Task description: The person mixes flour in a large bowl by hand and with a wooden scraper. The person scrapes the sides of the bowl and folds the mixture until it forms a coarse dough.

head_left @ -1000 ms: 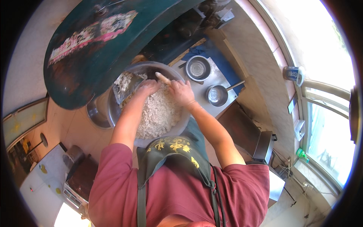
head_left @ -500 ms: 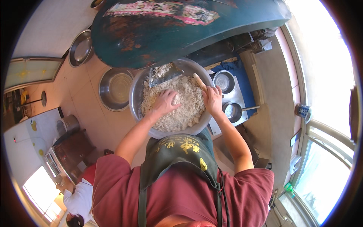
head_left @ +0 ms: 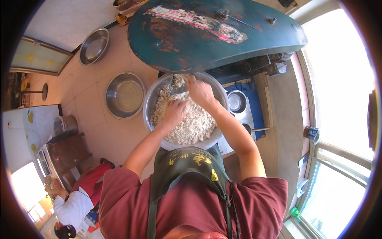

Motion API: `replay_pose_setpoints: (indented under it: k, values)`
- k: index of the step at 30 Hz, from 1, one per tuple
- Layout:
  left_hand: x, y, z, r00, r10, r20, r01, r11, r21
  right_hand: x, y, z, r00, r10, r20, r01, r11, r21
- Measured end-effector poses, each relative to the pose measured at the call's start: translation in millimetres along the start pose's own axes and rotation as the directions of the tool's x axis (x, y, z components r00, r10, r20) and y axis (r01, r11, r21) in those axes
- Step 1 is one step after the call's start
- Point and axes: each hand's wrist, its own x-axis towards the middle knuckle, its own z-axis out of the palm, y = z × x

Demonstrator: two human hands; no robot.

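A large metal bowl (head_left: 148, 115) full of pale, crumbly dough (head_left: 191, 123) stands in front of me, under a green machine. My left hand (head_left: 175, 112) rests on the dough at the bowl's left part, fingers apart and slightly bent. At the far side of the bowl my right hand (head_left: 200, 91) reaches in with its fingers curled. What lies inside those fingers is hidden. Beside them is a flat, dough-smeared metal piece (head_left: 178, 90); I cannot tell if my right hand touches it.
The worn green machine housing (head_left: 179, 44) overhangs the bowl's far edge. A wide metal basin (head_left: 109, 104) is on the tiled floor at left, another basin (head_left: 83, 59) farther off. At right are a small metal bowl (head_left: 237, 102) and a pan handle (head_left: 261, 129). A co-worker (head_left: 73, 209) is at lower left.
My right hand has left the bowl's right rim, where it held a pale stick-like piece, and moved to the far side. My left hand remains on the dough. The view has shifted slightly.
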Motion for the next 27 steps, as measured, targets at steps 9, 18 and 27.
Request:
replay_pose_setpoints:
  k: [9, 18, 27]
  values:
    - [-2, 2, 2, 0.998, -0.051, -0.039, 0.046, 0.993, -0.112, 25, 6, 26, 0.998, -0.057, 0.02, 0.059, 0.991, -0.117]
    - [0, 1, -6, 0.945, -0.311, 0.101, 0.321, 0.942, -0.101, 37, 13, 36, 0.997, -0.063, 0.035, 0.065, 0.995, -0.078]
    - [3, -10, -2, 0.943, -0.324, 0.081, 0.334, 0.904, -0.268, 46, 19, 31, 0.984, -0.177, -0.027, 0.161, 0.943, -0.29]
